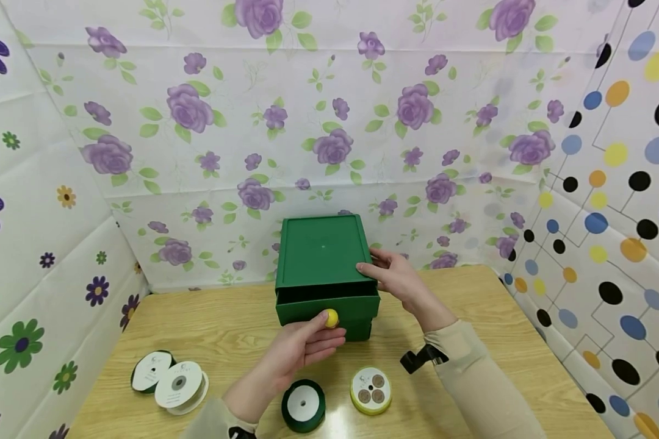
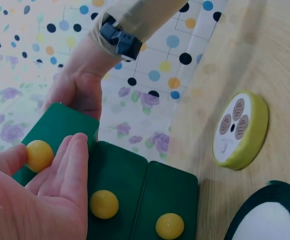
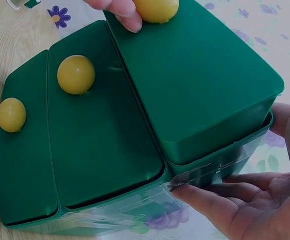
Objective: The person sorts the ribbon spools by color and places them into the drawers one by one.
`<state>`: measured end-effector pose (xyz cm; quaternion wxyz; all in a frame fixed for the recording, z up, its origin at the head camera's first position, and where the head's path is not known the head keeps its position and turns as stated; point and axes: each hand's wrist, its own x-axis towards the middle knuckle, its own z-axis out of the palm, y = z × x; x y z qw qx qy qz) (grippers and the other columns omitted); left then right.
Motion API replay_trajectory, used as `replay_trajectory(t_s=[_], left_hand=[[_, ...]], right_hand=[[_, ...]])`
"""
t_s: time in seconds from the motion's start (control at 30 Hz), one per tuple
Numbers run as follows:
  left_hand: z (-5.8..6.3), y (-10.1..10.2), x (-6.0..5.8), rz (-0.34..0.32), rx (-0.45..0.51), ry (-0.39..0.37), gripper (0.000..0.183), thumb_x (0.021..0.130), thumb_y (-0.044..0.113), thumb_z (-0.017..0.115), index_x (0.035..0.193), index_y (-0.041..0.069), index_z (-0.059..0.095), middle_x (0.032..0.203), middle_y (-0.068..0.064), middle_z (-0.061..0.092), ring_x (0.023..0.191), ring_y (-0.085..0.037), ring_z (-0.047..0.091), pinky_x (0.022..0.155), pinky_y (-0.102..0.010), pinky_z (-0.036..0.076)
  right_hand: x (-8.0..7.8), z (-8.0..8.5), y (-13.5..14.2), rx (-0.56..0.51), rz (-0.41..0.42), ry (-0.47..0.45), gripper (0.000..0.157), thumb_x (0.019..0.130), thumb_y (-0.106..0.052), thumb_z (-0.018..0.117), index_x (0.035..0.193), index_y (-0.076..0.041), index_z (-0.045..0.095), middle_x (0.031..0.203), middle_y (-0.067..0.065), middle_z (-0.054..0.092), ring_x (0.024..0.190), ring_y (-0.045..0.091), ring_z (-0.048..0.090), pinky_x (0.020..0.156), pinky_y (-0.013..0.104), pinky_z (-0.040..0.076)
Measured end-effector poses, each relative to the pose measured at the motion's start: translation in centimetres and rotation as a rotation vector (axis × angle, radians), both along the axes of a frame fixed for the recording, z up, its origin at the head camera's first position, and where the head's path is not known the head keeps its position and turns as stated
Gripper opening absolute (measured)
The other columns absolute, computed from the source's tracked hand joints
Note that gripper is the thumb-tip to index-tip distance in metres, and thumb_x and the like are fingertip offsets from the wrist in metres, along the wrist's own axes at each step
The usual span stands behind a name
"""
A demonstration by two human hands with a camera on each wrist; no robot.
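Note:
A green plastic drawer box stands against the back cloth, its top drawer pulled partly out. My left hand pinches that drawer's round yellow knob between thumb and fingers, the other fingers stretched below it. Two lower drawers, each with a yellow knob, sit closed in the left wrist view. On the right side of the box rests my right hand, its thumb over the top edge and its fairly straight fingers against the side wall.
In front of the box lie a dark green ribbon spool and a yellow ribbon spool. Farther left, a white ribbon spool overlaps another dark-edged spool. Patterned cloths hang around the wooden table.

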<state>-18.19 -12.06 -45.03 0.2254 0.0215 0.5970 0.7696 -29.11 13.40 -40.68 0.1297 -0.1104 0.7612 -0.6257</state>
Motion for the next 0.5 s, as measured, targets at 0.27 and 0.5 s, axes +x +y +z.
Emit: replay_trajectory(t_s=[0.27, 0.5], left_hand=[[0.0, 0.1, 1.5, -0.022, -0.025, -0.015, 0.070, 0.106, 0.054, 0.064, 0.141, -0.006, 0.061, 0.129, -0.014, 0.075, 0.121, -0.023, 0.072, 0.105, -0.035, 0.057], [-0.3, 0.1, 2.5, -0.042, -0.040, -0.028, 0.067, 0.106, 0.055, 0.063, 0.139, -0.003, 0.065, 0.128, -0.015, 0.075, 0.122, -0.025, 0.072, 0.105, -0.039, 0.057]], right_hand=[[-0.1, 0.1, 0.2, 0.002, 0.011, -0.009, 0.085, 0.105, -0.035, 0.071, 0.170, -0.004, 0.025, 0.167, 0.021, 0.039, 0.148, 0.039, 0.047, 0.117, 0.060, 0.043], [0.0, 0.0, 0.2, 0.009, 0.015, -0.014, 0.086, 0.105, -0.037, 0.072, 0.170, -0.005, 0.026, 0.168, 0.021, 0.038, 0.149, 0.040, 0.046, 0.118, 0.061, 0.042]])
